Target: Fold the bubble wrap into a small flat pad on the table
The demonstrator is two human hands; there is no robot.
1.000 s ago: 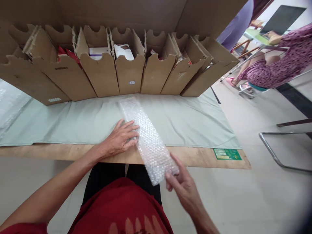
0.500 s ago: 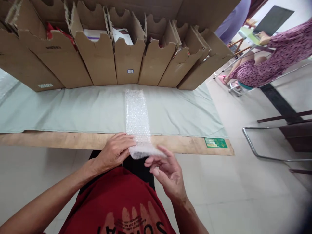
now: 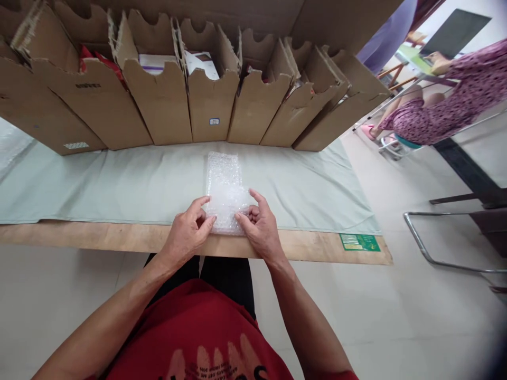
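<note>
A strip of clear bubble wrap lies on the pale green cloth, its near end folded over at the table's front edge. My left hand pinches the fold's left side with thumb and fingers. My right hand pinches the right side the same way. Both hands rest close together on the wrap, fingers curled around its near end.
A row of open cardboard bins holding boxes and red packets stands along the back of the wooden table. A green label sits at the table's right front. To the right, a seated person and a metal chair frame.
The long strip, first lying aslant and hanging off the table's edge, was straightened and its near end folded up onto the cloth. Both hands moved forward onto the fold.
</note>
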